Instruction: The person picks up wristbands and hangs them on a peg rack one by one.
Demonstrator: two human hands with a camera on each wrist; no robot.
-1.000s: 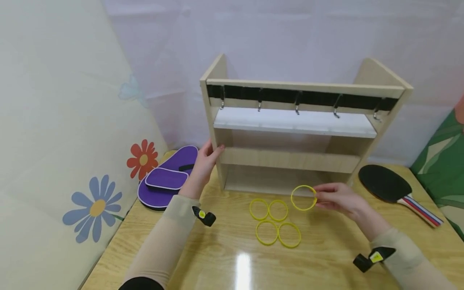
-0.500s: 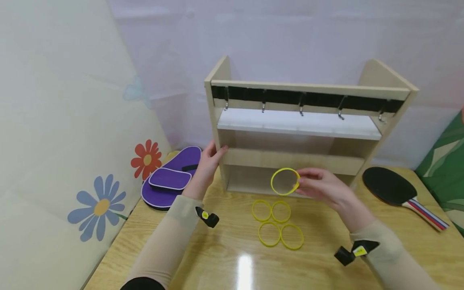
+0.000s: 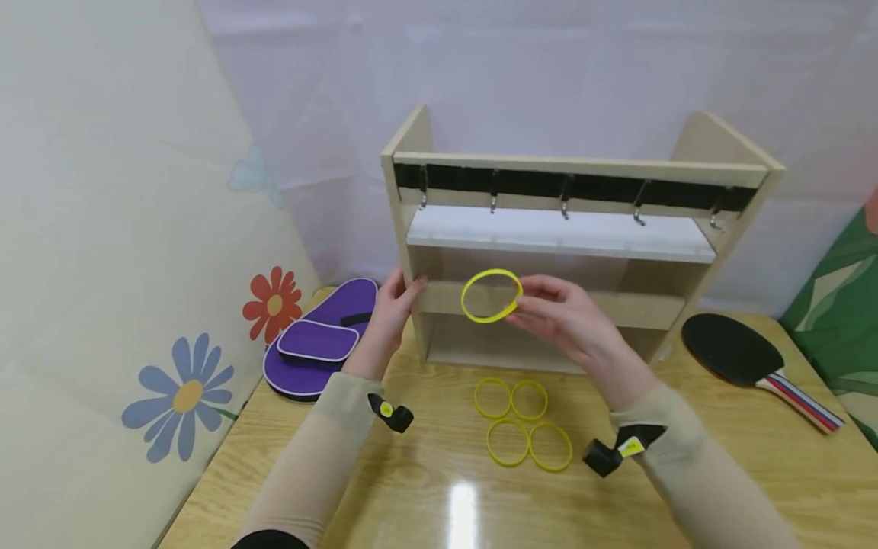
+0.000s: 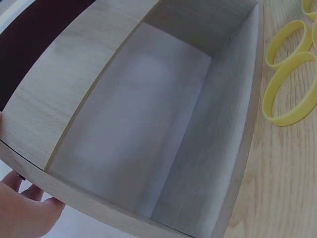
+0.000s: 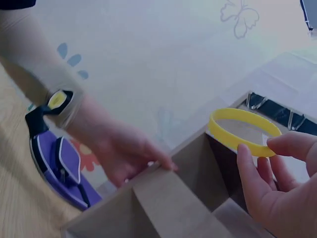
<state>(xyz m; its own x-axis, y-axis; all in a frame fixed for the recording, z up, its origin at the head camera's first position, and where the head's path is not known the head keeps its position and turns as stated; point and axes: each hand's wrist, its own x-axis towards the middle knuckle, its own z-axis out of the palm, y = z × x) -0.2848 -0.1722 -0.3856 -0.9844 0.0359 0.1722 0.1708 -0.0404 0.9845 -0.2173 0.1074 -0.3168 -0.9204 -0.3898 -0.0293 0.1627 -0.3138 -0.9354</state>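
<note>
My right hand (image 3: 572,316) pinches a thin yellow wristband (image 5: 220,134) between thumb and fingertips, raised in front of the shelf's lower compartments. In the head view the band leans, its opening facing me. A light wooden shelf (image 3: 562,229) stands upright on the table. My left hand (image 3: 389,313) grips its left side panel, thumb at the front edge and the other fingers round the outside. Along the shelf's top runs a black strip (image 3: 531,181) with several metal hooks (image 3: 565,212), all bare. Several more yellow wristbands (image 4: 285,120) lie in two rows on the table before the shelf.
A purple paddle case (image 3: 317,341) lies left of the shelf, beside my left forearm. To the right rests a black table tennis paddle (image 3: 732,349) with a striped handle. Behind the wooden table (image 3: 411,488) hang pale cloth and a flower-printed wall (image 3: 103,229).
My right hand has carried the wristband left and upward, from near the shelf's lower right to before its left half. The left hand keeps its grip on the side panel.
</note>
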